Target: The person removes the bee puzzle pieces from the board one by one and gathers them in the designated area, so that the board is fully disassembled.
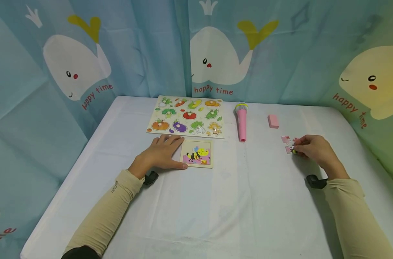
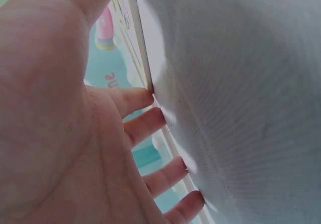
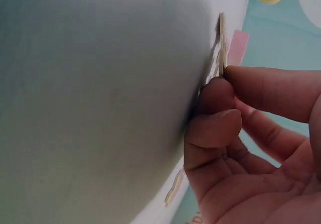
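Observation:
My left hand [image 1: 161, 153] rests on the table with its fingers spread. Its thumb and index finger lie at the left side of a small square jigsaw tray [image 1: 211, 153] with a bee picture partly filled in. In the left wrist view, the fingertips [image 2: 193, 201] come down beside a pale board edge. Toward the right of the table, my right hand [image 1: 317, 151] pinches a thin jigsaw piece [image 3: 221, 63] between thumb and finger. Other small pink jigsaw pieces [image 1: 285, 139] lie just left of those fingertips, some partly hidden by them.
A large vegetable peg puzzle [image 1: 183, 133] lies behind the small tray. Right of it are a pink toy microphone [image 1: 242, 124] and a pink block [image 1: 273, 121]. A whale-print curtain [image 1: 164, 54] hangs along the back of the white table [image 1: 216, 208].

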### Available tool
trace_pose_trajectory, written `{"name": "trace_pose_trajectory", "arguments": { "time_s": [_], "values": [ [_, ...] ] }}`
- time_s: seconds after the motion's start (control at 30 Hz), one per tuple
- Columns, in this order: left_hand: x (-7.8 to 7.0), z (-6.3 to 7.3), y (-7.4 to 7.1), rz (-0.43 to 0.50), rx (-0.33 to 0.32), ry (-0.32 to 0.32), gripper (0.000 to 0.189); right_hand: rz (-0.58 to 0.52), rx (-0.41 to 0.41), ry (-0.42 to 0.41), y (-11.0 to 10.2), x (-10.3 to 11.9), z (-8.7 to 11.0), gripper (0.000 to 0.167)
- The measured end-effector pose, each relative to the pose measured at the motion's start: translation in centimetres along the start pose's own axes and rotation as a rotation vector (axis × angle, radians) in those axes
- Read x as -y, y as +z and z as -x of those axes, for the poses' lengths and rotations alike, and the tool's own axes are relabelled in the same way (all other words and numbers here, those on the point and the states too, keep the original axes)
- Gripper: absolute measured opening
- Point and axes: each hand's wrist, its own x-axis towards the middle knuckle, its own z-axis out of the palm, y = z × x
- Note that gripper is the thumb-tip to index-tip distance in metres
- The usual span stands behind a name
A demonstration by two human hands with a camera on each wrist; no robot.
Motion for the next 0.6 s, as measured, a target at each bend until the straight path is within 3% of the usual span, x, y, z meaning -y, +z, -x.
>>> {"name": "trace_pose_trajectory", "arguments": {
  "time_s": [0.33,0.6],
  "values": [
    [0.31,-0.01,0.16,0.004,-0.005,0.004,0.109,0.147,0.019,-0.099,-0.05,-0.09,-0.71,0.021],
    [0.23,0.0,0.03,0.015,0.002,0.002,0.109,0.18,-0.004,-0.127,-0.37,-0.26,-0.56,0.029]
  ]
}}
